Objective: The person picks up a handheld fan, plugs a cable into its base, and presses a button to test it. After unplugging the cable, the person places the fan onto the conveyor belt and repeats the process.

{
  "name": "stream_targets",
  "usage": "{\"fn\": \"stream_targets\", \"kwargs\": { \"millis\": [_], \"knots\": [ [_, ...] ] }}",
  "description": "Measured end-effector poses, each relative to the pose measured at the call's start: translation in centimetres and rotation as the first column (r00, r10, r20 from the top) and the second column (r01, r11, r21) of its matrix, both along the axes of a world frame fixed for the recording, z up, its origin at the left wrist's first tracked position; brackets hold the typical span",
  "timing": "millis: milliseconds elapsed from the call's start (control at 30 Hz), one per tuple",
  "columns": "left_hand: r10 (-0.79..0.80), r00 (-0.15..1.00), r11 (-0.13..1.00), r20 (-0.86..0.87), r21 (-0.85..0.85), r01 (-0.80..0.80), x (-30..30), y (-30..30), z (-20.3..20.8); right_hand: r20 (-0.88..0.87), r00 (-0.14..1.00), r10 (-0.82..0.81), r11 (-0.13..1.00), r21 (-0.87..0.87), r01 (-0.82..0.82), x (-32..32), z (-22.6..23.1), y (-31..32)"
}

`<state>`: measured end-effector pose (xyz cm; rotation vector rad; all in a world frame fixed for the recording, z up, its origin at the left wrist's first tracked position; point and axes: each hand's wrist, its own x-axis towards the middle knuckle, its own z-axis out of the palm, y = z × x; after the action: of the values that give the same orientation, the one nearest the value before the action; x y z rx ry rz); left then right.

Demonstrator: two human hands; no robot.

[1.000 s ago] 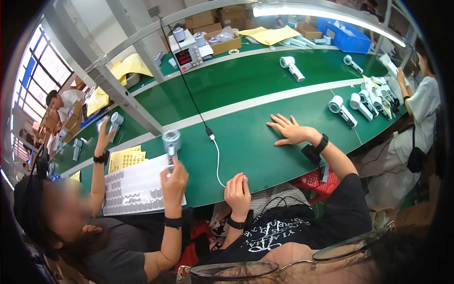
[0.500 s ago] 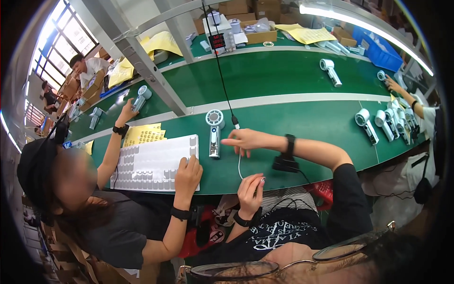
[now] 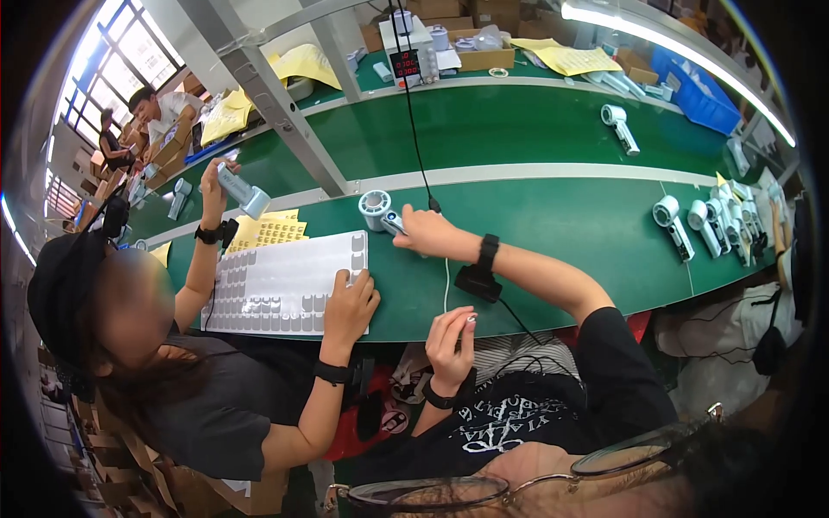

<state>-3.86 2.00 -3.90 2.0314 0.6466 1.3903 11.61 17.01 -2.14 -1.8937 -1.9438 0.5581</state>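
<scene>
A pale blue handheld fan [image 3: 375, 205] with a round head lies in front of me on the green bench. My right hand [image 3: 432, 231] is closed round its handle and hides most of it. A thin white cable [image 3: 446, 285] runs down from a black connector [image 3: 434, 206] on a hanging black lead, passing by my right hand. My left hand [image 3: 450, 350], low at the bench's front edge, pinches the lower part of this cable. A small light end shows at its fingertips, too small to make out.
At left a co-worker holds another fan [image 3: 243, 192] over a white sticker sheet [image 3: 285, 285] and yellow sheets [image 3: 263, 231]. Several fans [image 3: 715, 226] lie at right, one fan [image 3: 618, 129] farther back. Beyond stand a power supply [image 3: 406, 62] and a blue bin [image 3: 695, 91]. A metal post [image 3: 285, 116] rises at left.
My right hand has moved left and closed on the fan's handle, and the fan has turned aslant. My left hand keeps its pinch. The co-worker has lifted a fan off the bench.
</scene>
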Motion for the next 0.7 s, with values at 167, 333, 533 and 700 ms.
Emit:
{"fn": "stream_targets", "kwargs": {
  "millis": [167, 333, 533, 700],
  "knots": [
    [0.031, 0.997, 0.964, 0.069, -0.267, -0.012, -0.3, -0.3, 0.2, -0.667, 0.745, -0.001, 0.993, -0.092, -0.08, 2.3, 3.0, -5.7],
    [-0.081, 0.993, 0.925, 0.084, -0.366, 0.106, 1.1, -0.7, 1.7, -0.887, 0.46, -0.035, 0.998, -0.005, 0.065, 2.8, 5.9, -13.5],
    [-0.213, 0.974, 0.906, 0.073, -0.36, 0.225, 4.1, -1.3, 3.1, -0.996, -0.068, 0.048, 0.964, 0.029, 0.264, 2.5, 5.9, -17.4],
    [-0.169, 0.985, 0.938, 0.027, -0.302, 0.17, 5.6, -1.6, 4.2, -0.965, -0.241, 0.107, 0.958, 0.035, 0.285, 2.6, 5.5, -18.2]
  ]
}}
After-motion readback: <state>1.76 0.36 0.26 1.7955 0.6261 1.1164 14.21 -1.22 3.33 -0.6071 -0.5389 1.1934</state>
